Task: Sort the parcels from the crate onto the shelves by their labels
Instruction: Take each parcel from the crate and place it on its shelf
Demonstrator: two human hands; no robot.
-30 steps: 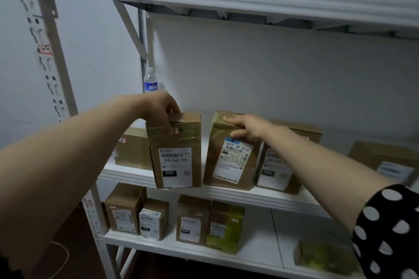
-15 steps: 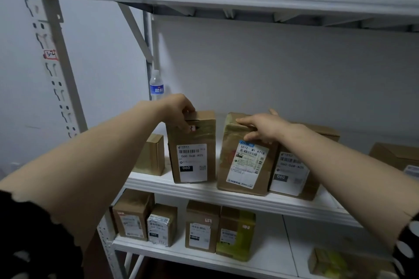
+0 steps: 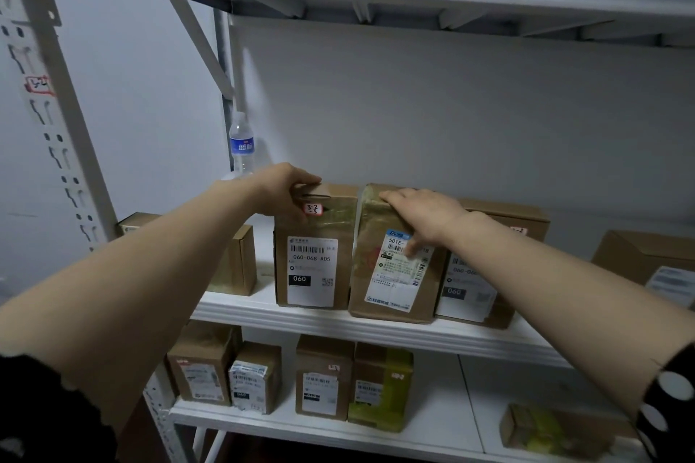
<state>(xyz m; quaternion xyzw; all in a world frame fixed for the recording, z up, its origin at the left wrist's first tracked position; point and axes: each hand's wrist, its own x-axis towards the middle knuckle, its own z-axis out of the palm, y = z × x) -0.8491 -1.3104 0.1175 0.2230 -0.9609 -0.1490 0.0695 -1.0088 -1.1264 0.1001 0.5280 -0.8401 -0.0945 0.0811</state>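
Left hand (image 3: 280,192) grips the top left corner of the 060-06B parcel (image 3: 314,263), fingers curled over its upper edge, just above a handwritten sticker (image 3: 313,209) (it reads 3-2). Right hand (image 3: 425,216) holds the taped 501E parcel (image 3: 391,286), which stands touching the right side of the 060-06B parcel; fingers lie along its top, thumb pressed on the label. Both parcels stand upright at the front lip of the white shelf (image 3: 376,327). Further right of the 060-06B parcel, a second 060-labelled carton (image 3: 474,297); to its left, a small plain carton (image 3: 237,263); behind its left corner, a water bottle (image 3: 242,147).
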